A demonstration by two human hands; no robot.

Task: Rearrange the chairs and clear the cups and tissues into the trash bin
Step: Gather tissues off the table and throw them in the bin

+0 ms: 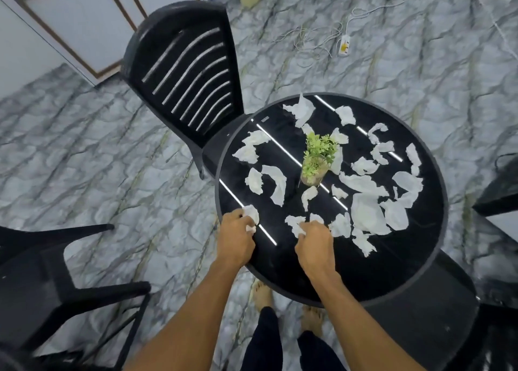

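Observation:
A round black table is strewn with several crumpled white tissues. At its near-left rim my left hand is closed on a white tissue. Beside it my right hand pinches another tissue lying on the tabletop. A black slatted chair stands at the table's far left side. A second black chair is at the lower left. No cups or trash bin are in view.
A small potted green plant stands in the table's middle. Dark chair parts show at the right edge and lower right. A white power strip with cables lies on the marble floor. My bare feet are under the table's near edge.

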